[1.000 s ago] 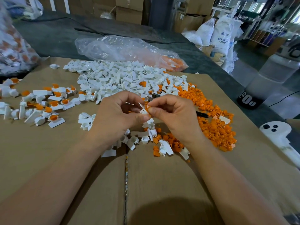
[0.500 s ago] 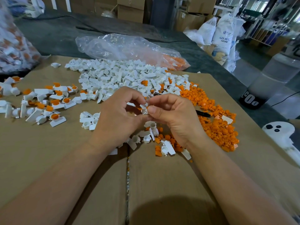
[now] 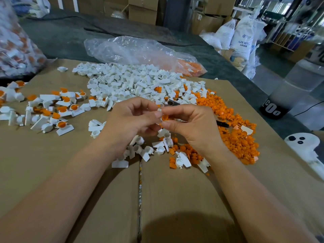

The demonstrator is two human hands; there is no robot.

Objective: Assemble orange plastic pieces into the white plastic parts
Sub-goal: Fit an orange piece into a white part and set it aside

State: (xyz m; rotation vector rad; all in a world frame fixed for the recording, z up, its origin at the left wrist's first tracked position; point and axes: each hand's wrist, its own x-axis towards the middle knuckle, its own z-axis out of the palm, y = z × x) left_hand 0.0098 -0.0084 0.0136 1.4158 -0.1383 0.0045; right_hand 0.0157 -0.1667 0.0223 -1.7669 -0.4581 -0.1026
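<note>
At 9 o'clock the finished white-and-orange pieces (image 3: pixel 52 113) lie unmoved on the cardboard (image 3: pixel 105 199). The left hand (image 3: pixel 129 123), fingers curled, still pinches a white part (image 3: pixel 159 109) between thumb and forefinger above the cardboard's middle. Against it an orange piece (image 3: pixel 164 117) now shows plainly, where half a second ago only white showed. The right hand (image 3: pixel 192 132) pinches it, thumb beneath. The loose orange heap (image 3: pixel 238 137) lies at 3 o'clock.

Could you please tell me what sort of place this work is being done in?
Probably a factory or warehouse assembly area: stacked cardboard boxes and white sacks marked ABS stand behind, and bulk heaps of white plastic parts and orange plastic pieces lie on a cardboard sheet.
</note>
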